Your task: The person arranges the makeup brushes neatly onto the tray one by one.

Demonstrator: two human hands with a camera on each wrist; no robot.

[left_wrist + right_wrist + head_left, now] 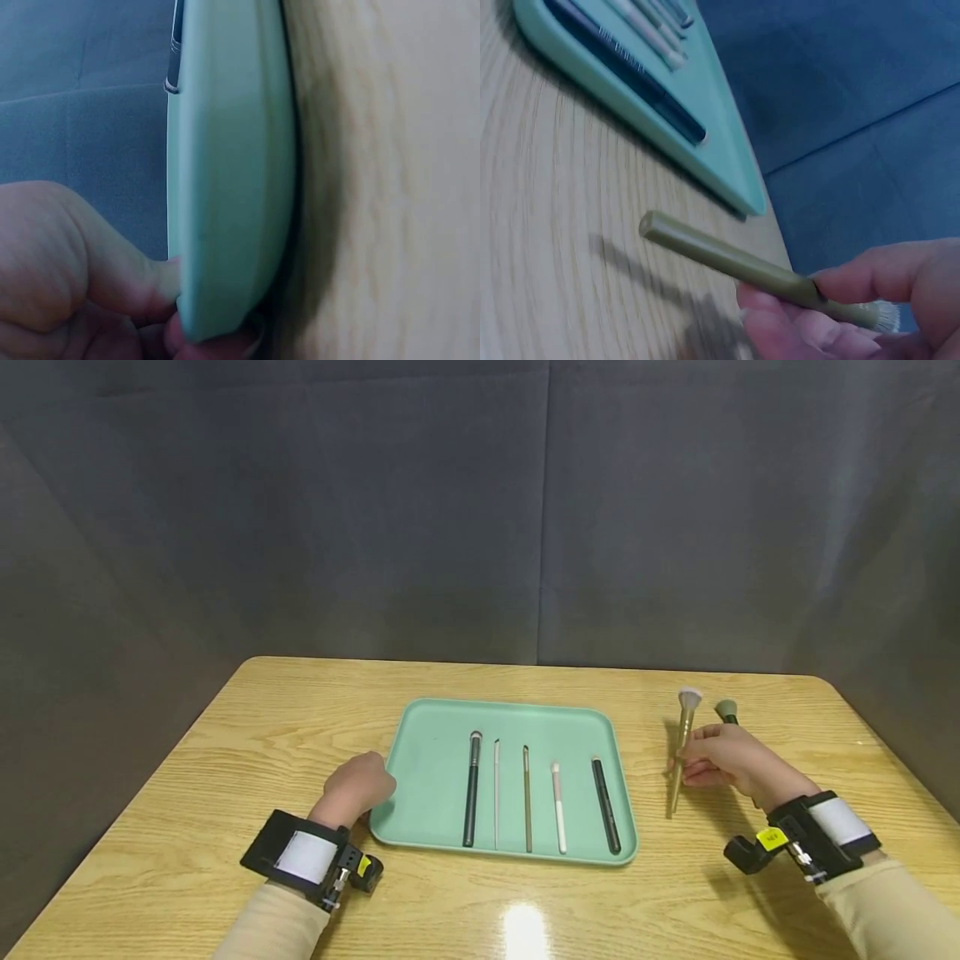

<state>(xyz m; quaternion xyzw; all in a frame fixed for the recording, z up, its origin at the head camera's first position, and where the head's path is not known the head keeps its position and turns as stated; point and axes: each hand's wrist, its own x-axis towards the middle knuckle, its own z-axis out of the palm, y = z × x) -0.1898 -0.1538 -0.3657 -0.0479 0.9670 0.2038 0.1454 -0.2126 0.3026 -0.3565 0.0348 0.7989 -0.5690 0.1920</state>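
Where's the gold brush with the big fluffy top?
In the head view, the gold brush is in the right grip, right of the tray, near the green-headed brush.

Tray (423,777) on table (225,810) — five brushes (527,802) inside, two brushes (686,723) to right

Free tabletop (649,827) between gold brush (684,731) and tray (431,777)

Light wood-grain table (225,777), far corners rounded. Dark grey cloth backdrop (360,527) beyond far, left and right edges; vertical seam (544,527) near far edge's middle. White glare (524,933) on table's near side.
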